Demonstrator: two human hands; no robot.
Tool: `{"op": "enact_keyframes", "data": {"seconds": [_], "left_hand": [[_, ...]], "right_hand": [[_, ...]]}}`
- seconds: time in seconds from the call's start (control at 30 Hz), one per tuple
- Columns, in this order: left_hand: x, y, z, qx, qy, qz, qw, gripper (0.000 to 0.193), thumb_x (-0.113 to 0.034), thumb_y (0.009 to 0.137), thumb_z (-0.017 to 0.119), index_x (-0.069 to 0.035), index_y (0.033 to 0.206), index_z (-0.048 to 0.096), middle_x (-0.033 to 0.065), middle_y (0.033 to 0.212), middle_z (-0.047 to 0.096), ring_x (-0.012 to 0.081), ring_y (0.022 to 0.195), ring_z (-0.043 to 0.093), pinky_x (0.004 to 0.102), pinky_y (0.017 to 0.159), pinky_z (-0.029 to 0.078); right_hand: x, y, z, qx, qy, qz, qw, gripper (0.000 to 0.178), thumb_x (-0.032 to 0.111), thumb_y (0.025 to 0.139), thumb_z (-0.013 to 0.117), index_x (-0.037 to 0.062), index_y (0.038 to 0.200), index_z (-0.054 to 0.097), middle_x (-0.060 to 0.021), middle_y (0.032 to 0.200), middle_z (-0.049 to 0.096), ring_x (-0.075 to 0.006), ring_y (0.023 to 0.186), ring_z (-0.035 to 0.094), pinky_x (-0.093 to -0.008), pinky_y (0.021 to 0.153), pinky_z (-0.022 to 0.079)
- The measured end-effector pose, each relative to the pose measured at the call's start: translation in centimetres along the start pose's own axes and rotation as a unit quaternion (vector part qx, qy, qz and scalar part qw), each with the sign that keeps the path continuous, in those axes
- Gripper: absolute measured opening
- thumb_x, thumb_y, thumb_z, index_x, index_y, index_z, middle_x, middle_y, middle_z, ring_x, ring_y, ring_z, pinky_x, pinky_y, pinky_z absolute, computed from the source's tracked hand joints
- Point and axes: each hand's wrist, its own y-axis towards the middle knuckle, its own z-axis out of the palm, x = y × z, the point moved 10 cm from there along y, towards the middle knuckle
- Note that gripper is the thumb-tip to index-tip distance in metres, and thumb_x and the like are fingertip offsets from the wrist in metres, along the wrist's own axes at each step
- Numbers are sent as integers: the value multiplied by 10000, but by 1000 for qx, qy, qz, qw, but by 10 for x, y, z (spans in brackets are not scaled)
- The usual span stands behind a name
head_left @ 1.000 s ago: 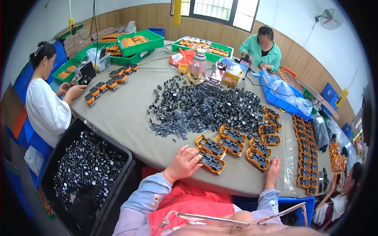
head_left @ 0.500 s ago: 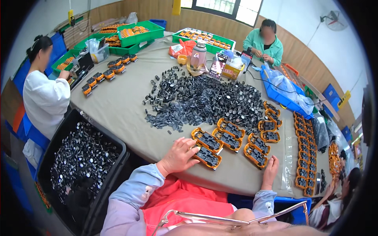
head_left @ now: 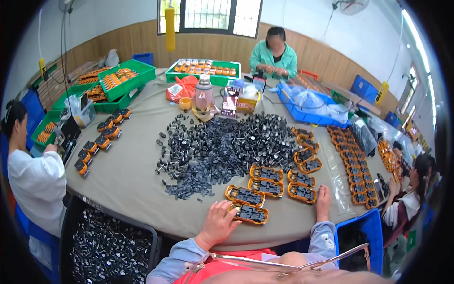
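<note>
Several orange toy car bodies lie upside down, their black undersides showing, near the table's front edge. My left hand (head_left: 218,224) has its fingers spread at the left ends of the closest two, touching the nearer car body (head_left: 250,214); the other car body (head_left: 245,195) lies just beyond it. Farther off sits another pair, topped by a car body (head_left: 266,173). My right hand (head_left: 323,203) rests on the table with fingers stretched out, just right of a car body (head_left: 301,193), and holds nothing. A heap of black wheels on axles (head_left: 265,142) and small black pieces (head_left: 203,175) covers the middle.
A black bin (head_left: 113,246) of wheels stands at my lower left, a blue crate (head_left: 362,236) at my lower right. A bottle (head_left: 204,97) and an upright phone (head_left: 230,101) stand behind the heap. Co-workers sit left, across and right. Rows of car bodies (head_left: 352,165) line the right side.
The view has turned to the right and levelled, so the scene appears shifted and rotated. Both hands stay beside the same car bodies.
</note>
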Motion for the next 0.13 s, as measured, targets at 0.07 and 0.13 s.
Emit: {"op": "enact_keyframes", "data": {"seconds": [0.07, 0.13], "left_hand": [[8, 1, 8, 40, -18, -21, 999, 498, -385, 834, 756, -109, 1217, 598, 147, 1304, 524, 348, 1285, 475, 542, 1096, 353], [7, 13, 4, 45, -13, -6, 999, 549, -403, 824, 767, -118, 1254, 580, 154, 1362, 491, 356, 1341, 425, 554, 1115, 325]], "right_hand": [[11, 4, 7, 26, 16, -25, 999, 285, 225, 1038, 513, 13, 1181, 639, -185, 1088, 690, -322, 986, 661, -396, 874, 510], [18, 9, 9, 3, 21, -72, 997, 293, 235, 1043, 517, 20, 1202, 636, -183, 1097, 692, -306, 998, 664, -390, 889, 510]]}}
